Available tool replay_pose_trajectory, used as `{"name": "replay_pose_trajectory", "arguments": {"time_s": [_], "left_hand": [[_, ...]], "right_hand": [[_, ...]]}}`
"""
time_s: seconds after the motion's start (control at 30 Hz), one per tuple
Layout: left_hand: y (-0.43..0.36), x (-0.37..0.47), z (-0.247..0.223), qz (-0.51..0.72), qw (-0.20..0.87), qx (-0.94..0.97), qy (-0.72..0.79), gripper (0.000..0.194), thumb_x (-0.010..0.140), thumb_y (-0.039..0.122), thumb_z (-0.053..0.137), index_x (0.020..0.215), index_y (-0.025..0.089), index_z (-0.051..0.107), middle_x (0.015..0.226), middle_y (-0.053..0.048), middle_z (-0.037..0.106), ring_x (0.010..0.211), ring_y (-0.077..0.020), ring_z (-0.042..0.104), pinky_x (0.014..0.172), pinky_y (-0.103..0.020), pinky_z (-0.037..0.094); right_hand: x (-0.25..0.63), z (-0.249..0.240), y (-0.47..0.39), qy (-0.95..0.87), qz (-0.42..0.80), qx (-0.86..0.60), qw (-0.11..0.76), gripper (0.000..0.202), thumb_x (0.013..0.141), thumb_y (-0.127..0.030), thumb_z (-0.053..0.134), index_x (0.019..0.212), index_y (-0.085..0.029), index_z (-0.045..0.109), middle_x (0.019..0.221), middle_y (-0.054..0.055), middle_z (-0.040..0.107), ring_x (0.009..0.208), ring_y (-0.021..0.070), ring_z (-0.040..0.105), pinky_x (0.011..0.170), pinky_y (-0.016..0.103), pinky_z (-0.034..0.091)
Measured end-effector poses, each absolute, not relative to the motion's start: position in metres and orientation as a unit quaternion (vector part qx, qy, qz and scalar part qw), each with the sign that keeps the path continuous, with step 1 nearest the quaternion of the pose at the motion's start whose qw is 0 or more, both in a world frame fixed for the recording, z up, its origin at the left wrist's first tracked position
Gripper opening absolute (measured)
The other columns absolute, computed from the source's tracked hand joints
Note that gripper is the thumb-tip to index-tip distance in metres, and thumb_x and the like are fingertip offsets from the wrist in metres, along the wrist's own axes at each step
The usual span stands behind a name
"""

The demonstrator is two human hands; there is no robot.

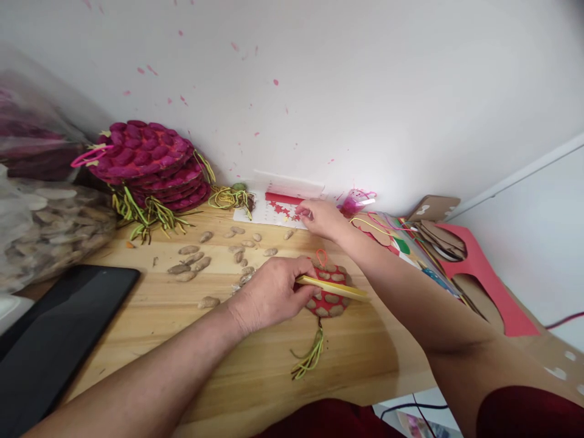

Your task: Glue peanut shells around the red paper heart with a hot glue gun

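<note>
A folded yellow strip (pixel 335 289) is pinched between the thumb and fingers of my left hand (pixel 285 289). Beneath it on the wooden table lies a round red piece covered with peanuts (pixel 332 304), with an orange loop at its top and a green-yellow tassel (pixel 311 356) at its bottom. Farther back, the fingers of my right hand (pixel 317 218) are pinched together over a white sheet (pixel 255 214) bearing small red stars (pixel 281 210). Whatever they may hold is too small to make out. A red strip (pixel 285 198) lies behind the stars.
Loose peanuts (pixel 189 249) are scattered left of centre. At the left are a bag of peanuts (pixel 59 225), a black tablet (pixel 68 328) and stacked magenta pieces (pixel 150 158). Red card (pixel 483 261) and cardboard pieces lie right, before the white wall (pixel 319 79).
</note>
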State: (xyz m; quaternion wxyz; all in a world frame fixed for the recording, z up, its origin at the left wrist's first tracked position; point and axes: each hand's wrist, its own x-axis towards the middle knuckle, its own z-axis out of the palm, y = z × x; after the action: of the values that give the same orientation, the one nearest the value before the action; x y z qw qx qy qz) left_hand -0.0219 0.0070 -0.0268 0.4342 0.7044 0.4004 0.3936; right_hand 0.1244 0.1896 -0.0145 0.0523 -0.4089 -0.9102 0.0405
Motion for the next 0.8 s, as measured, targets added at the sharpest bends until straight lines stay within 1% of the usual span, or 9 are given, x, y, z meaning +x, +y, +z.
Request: {"name": "replay_pose_trajectory", "arguments": {"time_s": [0.1, 0.3, 0.4, 0.5, 0.63, 0.8], "left_hand": [[0.007, -0.022, -0.028, 0.397, 0.433, 0.708, 0.393, 0.023, 0.083, 0.005, 0.061, 0.087, 0.022, 0.076, 0.078, 0.004, 0.075, 0.068, -0.012, 0.065, 0.074, -0.023, 0.052], [0.007, -0.022, -0.03, 0.396, 0.422, 0.707, 0.408, 0.021, 0.082, 0.004, 0.063, 0.084, 0.021, 0.075, 0.077, 0.004, 0.075, 0.07, -0.0127, 0.066, 0.078, -0.025, 0.053], [0.007, -0.022, -0.03, 0.396, 0.425, 0.708, 0.402, 0.023, 0.082, 0.003, 0.062, 0.085, 0.022, 0.075, 0.076, 0.005, 0.074, 0.069, -0.0118, 0.065, 0.076, -0.023, 0.052], [0.007, -0.022, -0.029, 0.395, 0.432, 0.705, 0.4, 0.023, 0.083, 0.003, 0.062, 0.086, 0.022, 0.075, 0.077, 0.005, 0.074, 0.068, -0.0116, 0.064, 0.074, -0.023, 0.051], [0.007, -0.022, -0.03, 0.396, 0.428, 0.704, 0.404, 0.022, 0.083, 0.004, 0.062, 0.086, 0.021, 0.075, 0.08, 0.004, 0.076, 0.071, -0.0123, 0.066, 0.076, -0.024, 0.051], [0.007, -0.022, -0.031, 0.392, 0.427, 0.709, 0.402, 0.023, 0.084, 0.006, 0.061, 0.089, 0.023, 0.077, 0.083, 0.004, 0.078, 0.071, -0.0126, 0.067, 0.075, -0.024, 0.052]], "right_hand": [[0.125, -0.016, 0.188, -0.916, 0.053, -0.394, 0.054, 0.028, 0.091, -0.013, 0.062, 0.113, -0.02, 0.077, 0.109, 0.007, 0.079, 0.095, 0.022, 0.071, 0.085, 0.031, 0.049], [0.125, -0.017, 0.186, -0.916, 0.063, -0.392, 0.061, 0.028, 0.086, -0.006, 0.058, 0.1, -0.021, 0.077, 0.102, 0.004, 0.078, 0.085, 0.0194, 0.068, 0.081, 0.029, 0.048], [0.129, -0.018, 0.186, -0.913, 0.058, -0.399, 0.071, 0.032, 0.085, -0.006, 0.058, 0.106, -0.019, 0.077, 0.103, 0.006, 0.077, 0.083, 0.0194, 0.067, 0.08, 0.029, 0.047], [0.135, -0.02, 0.186, -0.914, 0.057, -0.396, 0.071, 0.03, 0.086, -0.013, 0.062, 0.111, -0.021, 0.077, 0.103, 0.006, 0.076, 0.082, 0.0198, 0.068, 0.076, 0.029, 0.047], [0.141, -0.021, 0.183, -0.922, 0.053, -0.378, 0.058, 0.023, 0.087, -0.021, 0.067, 0.108, -0.023, 0.077, 0.107, 0.005, 0.075, 0.089, 0.0214, 0.07, 0.077, 0.029, 0.047], [0.144, -0.02, 0.18, -0.929, 0.027, -0.366, 0.041, 0.023, 0.092, -0.025, 0.067, 0.111, -0.022, 0.077, 0.109, 0.006, 0.076, 0.098, 0.0233, 0.071, 0.083, 0.031, 0.048]]}}
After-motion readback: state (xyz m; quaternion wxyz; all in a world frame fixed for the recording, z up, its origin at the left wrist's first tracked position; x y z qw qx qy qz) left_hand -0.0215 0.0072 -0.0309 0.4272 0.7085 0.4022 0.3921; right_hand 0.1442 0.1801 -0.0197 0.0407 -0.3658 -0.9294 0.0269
